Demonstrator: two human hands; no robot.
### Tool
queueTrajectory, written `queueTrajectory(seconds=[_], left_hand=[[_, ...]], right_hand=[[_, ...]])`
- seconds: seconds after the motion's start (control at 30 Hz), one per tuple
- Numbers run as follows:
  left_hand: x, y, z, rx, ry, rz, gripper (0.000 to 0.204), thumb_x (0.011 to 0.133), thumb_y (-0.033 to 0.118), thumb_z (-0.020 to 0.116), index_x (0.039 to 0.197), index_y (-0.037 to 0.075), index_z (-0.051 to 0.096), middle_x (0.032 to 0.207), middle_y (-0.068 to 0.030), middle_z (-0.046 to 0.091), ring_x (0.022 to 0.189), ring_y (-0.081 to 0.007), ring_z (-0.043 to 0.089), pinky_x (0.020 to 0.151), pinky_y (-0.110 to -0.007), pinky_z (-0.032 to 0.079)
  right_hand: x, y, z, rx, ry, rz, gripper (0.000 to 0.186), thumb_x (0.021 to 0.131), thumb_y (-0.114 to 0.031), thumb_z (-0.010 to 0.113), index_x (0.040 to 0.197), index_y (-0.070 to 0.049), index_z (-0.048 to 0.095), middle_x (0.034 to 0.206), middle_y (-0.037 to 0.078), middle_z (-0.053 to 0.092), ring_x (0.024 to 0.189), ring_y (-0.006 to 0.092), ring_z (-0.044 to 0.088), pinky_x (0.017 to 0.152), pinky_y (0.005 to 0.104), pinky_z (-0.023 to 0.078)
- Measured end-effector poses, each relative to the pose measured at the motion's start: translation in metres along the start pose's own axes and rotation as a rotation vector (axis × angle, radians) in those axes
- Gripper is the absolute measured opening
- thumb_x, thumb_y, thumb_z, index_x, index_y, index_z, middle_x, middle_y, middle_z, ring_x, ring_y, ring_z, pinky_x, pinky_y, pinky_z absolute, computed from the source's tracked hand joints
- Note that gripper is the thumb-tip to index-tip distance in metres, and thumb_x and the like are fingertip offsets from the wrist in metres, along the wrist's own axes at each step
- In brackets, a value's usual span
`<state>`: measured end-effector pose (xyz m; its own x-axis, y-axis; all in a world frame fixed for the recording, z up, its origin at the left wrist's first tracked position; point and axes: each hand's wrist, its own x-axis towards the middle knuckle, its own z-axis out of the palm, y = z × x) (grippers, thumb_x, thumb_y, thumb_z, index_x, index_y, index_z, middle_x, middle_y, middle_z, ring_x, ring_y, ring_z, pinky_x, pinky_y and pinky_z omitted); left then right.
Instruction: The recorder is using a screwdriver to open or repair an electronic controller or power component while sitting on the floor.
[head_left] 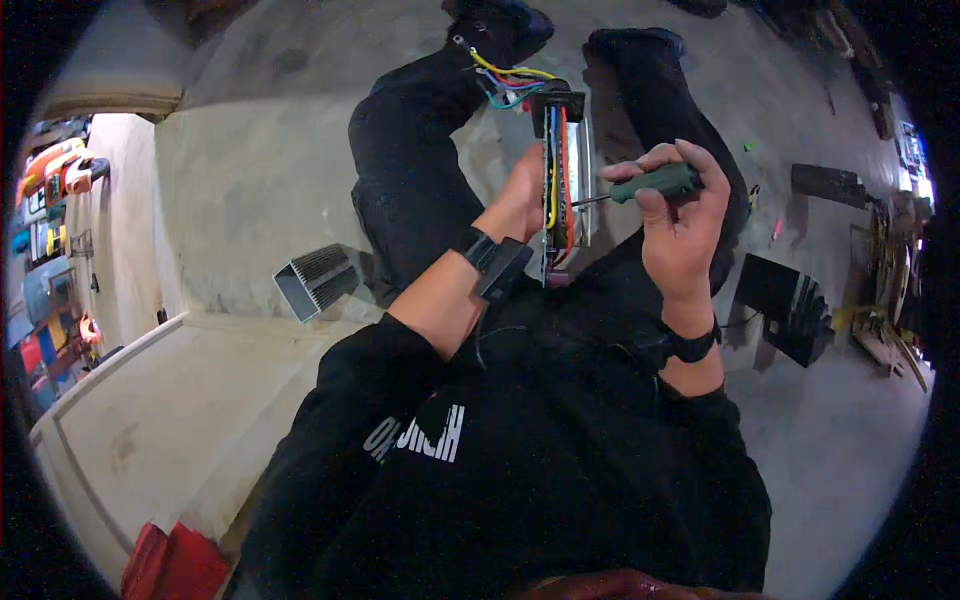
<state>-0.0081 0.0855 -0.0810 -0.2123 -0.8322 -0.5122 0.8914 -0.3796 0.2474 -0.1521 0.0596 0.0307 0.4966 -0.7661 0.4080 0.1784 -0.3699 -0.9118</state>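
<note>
My left hand grips a long, narrow circuit board assembly from its left side, upright between my legs. Red, yellow and blue wires run along its length. More loose wires with ring ends spread out from its far end. In my right hand is a screwdriver with a dark green handle, pinched between thumb and fingers. Its shaft points left, and the tip reaches the right side of the assembly near the red wire; whether it sits on a screw is too small to tell.
A finned metal housing lies on the floor at left, beside my leg. Black blocky objects and a dark flat piece lie at right. Tools hang at far left. A pale board and red item are at lower left.
</note>
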Motion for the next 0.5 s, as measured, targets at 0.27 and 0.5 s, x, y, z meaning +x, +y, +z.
queueTrajectory(seconds=[0.27, 0.5], left_hand=[[0.023, -0.013, -0.035, 0.058, -0.097, 0.053, 0.039, 0.095, 0.039, 0.038, 0.091, 0.005, 0.057, 0.096, -0.0144, 0.068, 0.071, -0.0185, 0.064, 0.063, -0.032, 0.054], [0.012, -0.008, -0.014, 0.052, 0.017, 0.050, 0.038, 0.095, 0.040, 0.041, 0.084, 0.008, 0.058, 0.091, -0.0121, 0.068, 0.070, -0.0183, 0.064, 0.064, -0.032, 0.054]], right_hand=[[0.001, -0.002, 0.002, -0.056, 0.012, 0.021, 0.049, 0.090, -0.017, 0.061, 0.128, -0.005, 0.032, 0.104, 0.013, 0.052, 0.091, 0.0303, 0.064, 0.082, 0.0403, 0.050], [0.000, 0.002, 0.001, -0.021, 0.034, 0.033, 0.048, 0.090, -0.010, 0.060, 0.128, -0.007, 0.032, 0.105, 0.012, 0.053, 0.091, 0.0273, 0.064, 0.083, 0.0382, 0.050]])
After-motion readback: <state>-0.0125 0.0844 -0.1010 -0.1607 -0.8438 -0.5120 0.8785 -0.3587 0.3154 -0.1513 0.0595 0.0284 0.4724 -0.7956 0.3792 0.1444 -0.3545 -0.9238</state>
